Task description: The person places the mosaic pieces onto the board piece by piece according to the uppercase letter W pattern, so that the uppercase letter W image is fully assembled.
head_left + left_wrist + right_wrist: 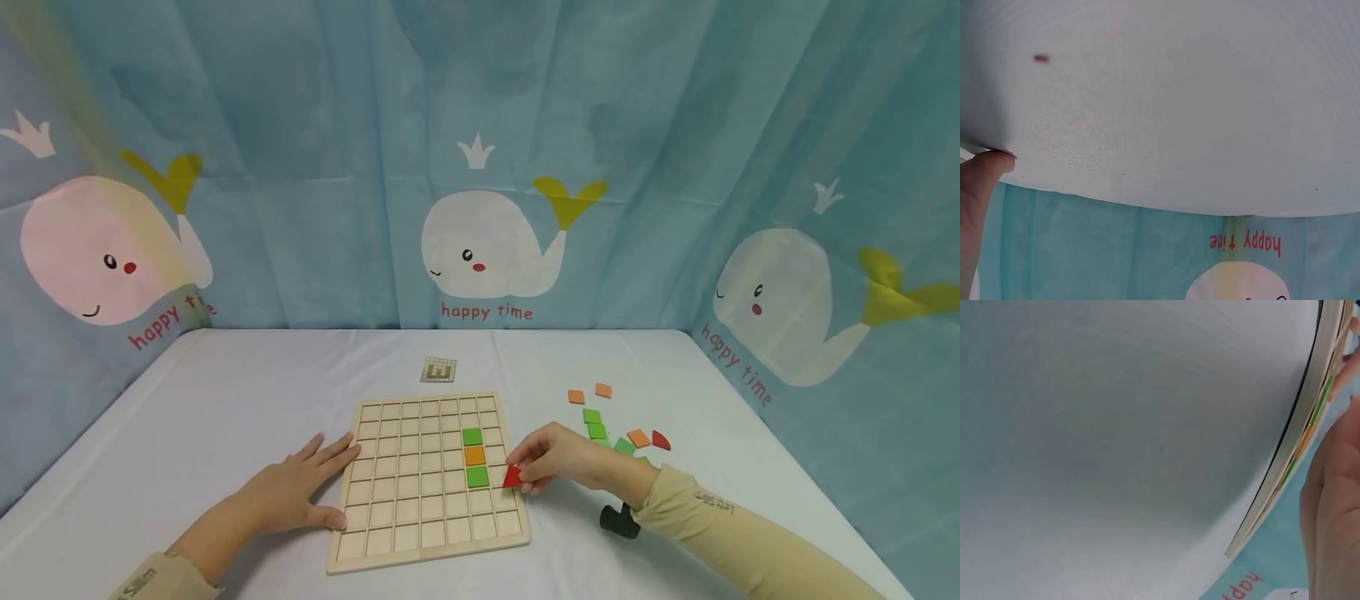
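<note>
A wooden grid board (397, 510) lies on the white table. In one column towards its right side sit a green tile (472, 437), an orange tile (475, 456) and another green tile (477, 477). My right hand (558, 458) pinches a red wedge-shaped piece with a curved edge (512, 477) over the board's right-hand column. Whether the piece touches the board I cannot tell. With fingers spread, my left hand (288, 492) rests against the board's left edge. The left wrist view catches only part of that hand (982, 181); the right wrist view shows the board edge-on beside my right hand (1338, 500).
Loose orange tiles (576, 397), green tiles (592, 416) and a red wedge (660, 440) lie right of the board, some partly behind my right forearm. A small patterned card (438, 369) lies beyond the board. A black object (620, 522) shows below my right wrist. Blue curtains (322, 250) surround the table.
</note>
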Demonstrator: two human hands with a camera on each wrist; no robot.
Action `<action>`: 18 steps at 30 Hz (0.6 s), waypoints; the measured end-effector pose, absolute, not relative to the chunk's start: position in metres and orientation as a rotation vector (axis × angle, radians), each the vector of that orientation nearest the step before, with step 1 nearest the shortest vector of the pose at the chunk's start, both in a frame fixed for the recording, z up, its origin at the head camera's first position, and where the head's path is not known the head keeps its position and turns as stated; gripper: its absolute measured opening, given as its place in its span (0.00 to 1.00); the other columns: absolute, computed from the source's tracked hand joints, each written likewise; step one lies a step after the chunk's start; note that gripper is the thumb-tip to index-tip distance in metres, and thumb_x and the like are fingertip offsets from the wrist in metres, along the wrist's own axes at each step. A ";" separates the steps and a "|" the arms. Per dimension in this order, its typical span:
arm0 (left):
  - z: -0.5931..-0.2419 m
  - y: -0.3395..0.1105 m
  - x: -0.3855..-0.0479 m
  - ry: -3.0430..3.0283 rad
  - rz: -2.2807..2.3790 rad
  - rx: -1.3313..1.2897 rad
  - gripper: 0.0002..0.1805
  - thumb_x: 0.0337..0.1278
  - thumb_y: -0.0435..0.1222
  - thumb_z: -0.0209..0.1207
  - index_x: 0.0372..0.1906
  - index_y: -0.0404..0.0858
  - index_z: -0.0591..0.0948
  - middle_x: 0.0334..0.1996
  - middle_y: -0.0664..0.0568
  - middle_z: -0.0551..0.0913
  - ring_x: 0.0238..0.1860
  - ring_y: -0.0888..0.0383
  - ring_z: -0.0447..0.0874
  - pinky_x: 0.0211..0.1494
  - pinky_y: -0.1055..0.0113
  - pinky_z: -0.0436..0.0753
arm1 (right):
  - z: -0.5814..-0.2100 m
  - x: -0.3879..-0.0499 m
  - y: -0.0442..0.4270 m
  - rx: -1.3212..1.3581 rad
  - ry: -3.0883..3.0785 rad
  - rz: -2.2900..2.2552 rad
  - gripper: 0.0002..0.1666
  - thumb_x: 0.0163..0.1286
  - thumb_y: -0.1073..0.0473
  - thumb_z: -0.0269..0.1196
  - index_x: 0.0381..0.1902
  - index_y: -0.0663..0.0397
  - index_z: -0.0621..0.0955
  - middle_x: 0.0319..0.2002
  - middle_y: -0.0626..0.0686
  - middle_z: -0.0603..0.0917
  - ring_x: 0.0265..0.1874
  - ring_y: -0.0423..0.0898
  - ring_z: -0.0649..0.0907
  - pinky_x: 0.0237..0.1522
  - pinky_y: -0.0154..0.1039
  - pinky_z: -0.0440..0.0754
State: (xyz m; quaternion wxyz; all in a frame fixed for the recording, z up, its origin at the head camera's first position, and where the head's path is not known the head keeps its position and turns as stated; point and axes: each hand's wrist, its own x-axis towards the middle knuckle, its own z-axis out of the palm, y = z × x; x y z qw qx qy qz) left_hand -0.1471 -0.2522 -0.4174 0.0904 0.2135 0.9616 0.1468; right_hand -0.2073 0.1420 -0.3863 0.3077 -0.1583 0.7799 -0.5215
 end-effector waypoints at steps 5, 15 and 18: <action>-0.418 -0.252 -0.147 2.854 0.442 0.633 0.55 0.44 0.68 0.60 0.74 0.41 0.62 0.75 0.44 0.56 0.70 0.28 0.51 0.52 0.27 0.67 | -0.390 -0.206 0.136 -0.442 2.066 -1.363 0.08 0.64 0.72 0.64 0.42 0.69 0.83 0.27 0.54 0.85 0.22 0.41 0.84 0.31 0.37 0.85; -0.419 -0.252 -0.147 2.861 0.435 0.631 0.55 0.44 0.68 0.61 0.74 0.41 0.62 0.75 0.44 0.56 0.70 0.29 0.51 0.52 0.27 0.68 | -0.392 -0.199 0.122 -0.471 2.064 -1.333 0.05 0.64 0.70 0.65 0.38 0.67 0.85 0.25 0.55 0.85 0.19 0.41 0.82 0.28 0.36 0.85; -0.419 -0.252 -0.147 2.864 0.432 0.634 0.55 0.44 0.68 0.60 0.74 0.41 0.62 0.75 0.45 0.56 0.70 0.29 0.51 0.52 0.28 0.67 | -0.391 -0.198 0.118 -0.478 2.081 -1.314 0.05 0.64 0.70 0.65 0.37 0.66 0.85 0.25 0.55 0.85 0.18 0.41 0.82 0.27 0.36 0.84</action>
